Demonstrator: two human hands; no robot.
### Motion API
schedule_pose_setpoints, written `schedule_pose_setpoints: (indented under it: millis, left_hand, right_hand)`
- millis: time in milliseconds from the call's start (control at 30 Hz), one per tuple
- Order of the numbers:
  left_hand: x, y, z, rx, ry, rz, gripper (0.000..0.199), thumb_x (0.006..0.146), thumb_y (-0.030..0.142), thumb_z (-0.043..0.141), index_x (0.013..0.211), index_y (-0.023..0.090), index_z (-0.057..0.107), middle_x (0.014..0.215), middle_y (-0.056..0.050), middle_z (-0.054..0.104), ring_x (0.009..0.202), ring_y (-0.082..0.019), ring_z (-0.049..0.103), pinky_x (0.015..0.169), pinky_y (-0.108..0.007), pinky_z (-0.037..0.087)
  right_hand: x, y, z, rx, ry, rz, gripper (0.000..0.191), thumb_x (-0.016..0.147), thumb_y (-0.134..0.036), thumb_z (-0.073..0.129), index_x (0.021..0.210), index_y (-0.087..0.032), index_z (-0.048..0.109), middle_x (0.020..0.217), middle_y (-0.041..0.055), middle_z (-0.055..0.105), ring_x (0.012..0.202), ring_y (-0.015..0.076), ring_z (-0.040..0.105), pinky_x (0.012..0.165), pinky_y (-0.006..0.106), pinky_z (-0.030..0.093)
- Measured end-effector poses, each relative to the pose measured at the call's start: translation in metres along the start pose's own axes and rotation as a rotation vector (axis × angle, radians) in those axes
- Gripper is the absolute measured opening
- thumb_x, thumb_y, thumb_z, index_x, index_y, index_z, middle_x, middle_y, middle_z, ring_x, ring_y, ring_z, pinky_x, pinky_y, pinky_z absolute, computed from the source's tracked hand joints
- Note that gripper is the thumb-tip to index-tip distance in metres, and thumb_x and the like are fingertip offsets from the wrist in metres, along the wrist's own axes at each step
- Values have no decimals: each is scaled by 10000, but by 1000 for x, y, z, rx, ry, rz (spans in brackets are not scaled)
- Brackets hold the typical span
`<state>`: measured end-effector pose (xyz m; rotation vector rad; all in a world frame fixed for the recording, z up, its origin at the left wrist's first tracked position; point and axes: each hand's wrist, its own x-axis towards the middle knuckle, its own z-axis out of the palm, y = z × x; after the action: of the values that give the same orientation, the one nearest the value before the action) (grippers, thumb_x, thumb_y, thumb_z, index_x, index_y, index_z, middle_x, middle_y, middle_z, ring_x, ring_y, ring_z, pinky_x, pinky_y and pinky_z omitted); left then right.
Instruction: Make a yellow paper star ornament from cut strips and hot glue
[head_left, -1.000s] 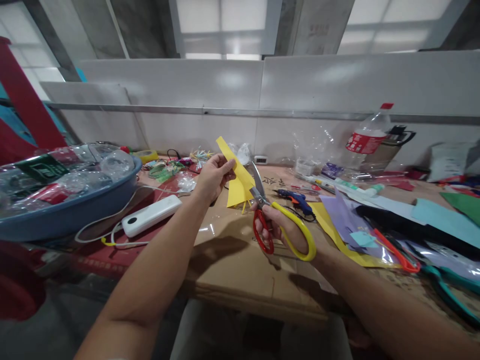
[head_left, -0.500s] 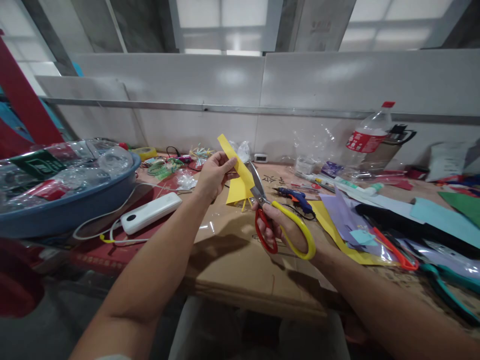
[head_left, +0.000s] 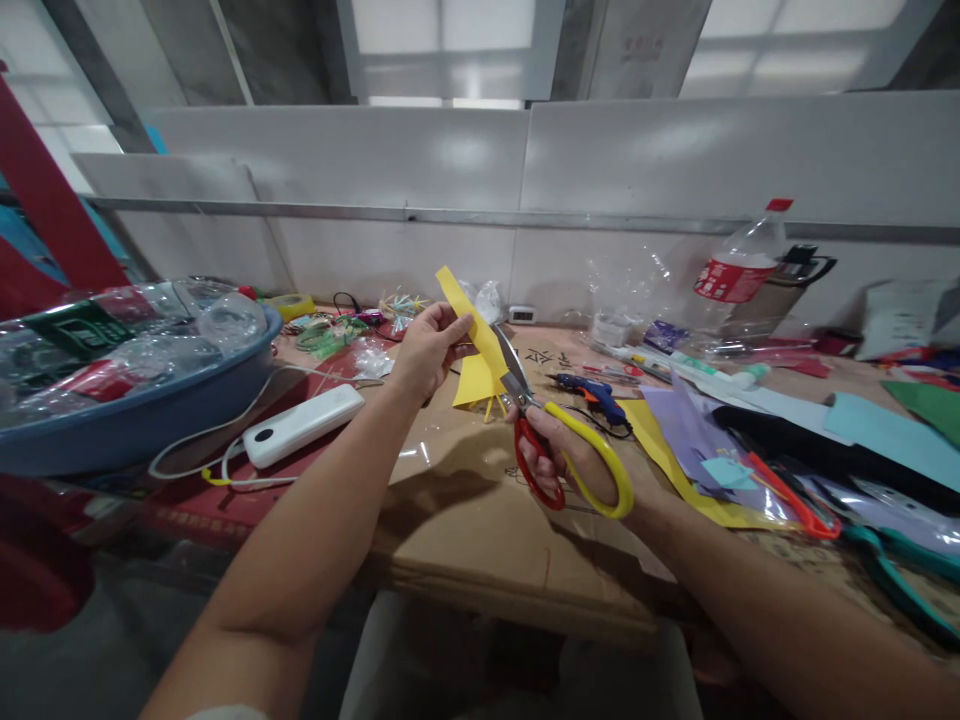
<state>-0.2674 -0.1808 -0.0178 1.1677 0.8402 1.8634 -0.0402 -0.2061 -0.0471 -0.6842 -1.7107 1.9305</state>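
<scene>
My left hand [head_left: 433, 350] pinches a folded-looking strip of yellow paper [head_left: 480, 335] between thumb and fingers, above the cardboard. My right hand [head_left: 559, 450] is wrapped round the scissors [head_left: 619, 480], which have one red and one yellow handle loop. The scissor blades point up and away from me, right at the strip's lower right edge. Below the strip lies another yellow piece [head_left: 471, 382], with thin yellow slivers beside it.
A blue basin [head_left: 150, 410] of plastic bottles and a white power bank [head_left: 304, 425] are on the left. A blue glue gun [head_left: 596, 395], coloured sheets [head_left: 690, 440], teal-handled pliers [head_left: 892, 580] and a red-capped bottle [head_left: 739, 270] are on the right.
The red handle loop has shifted slightly right and down, and the scissor blades look a little closer together. My left hand and the paper have hardly moved.
</scene>
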Motion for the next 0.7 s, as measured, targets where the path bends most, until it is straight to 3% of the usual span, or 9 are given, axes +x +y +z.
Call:
schedule_pose_setpoints:
  millis: [267,400,700]
  left_hand:
    - [1,-2,-1,-20,-14,0,177,783,205,735,892,156,604,845,-26,696,709,-110,671,587,-196,534]
    - [0,-1,-1,-11,-7,-13,175,797,212,728,911,158,606,882,-38,706,749,-121,684,654,-226,569]
    - [-1,-1,-1,-34,-34,-52,268,750,237,796,927,145,619,896,-39,702,744,-126,692,686,-248,588]
  right_hand:
    - [-1,3,-3,-69,12,-31,420,880,-638,536,944,-224,573,576,-55,487,396,71,389,355,190,328]
    - [1,6,-4,-84,-8,-43,430,899,-650,502,930,-225,555,572,-66,461,386,70,396,352,191,344]
    - [2,8,-3,22,-33,-73,402,913,-596,532,1084,-233,557,681,-44,521,467,83,436,393,203,410]
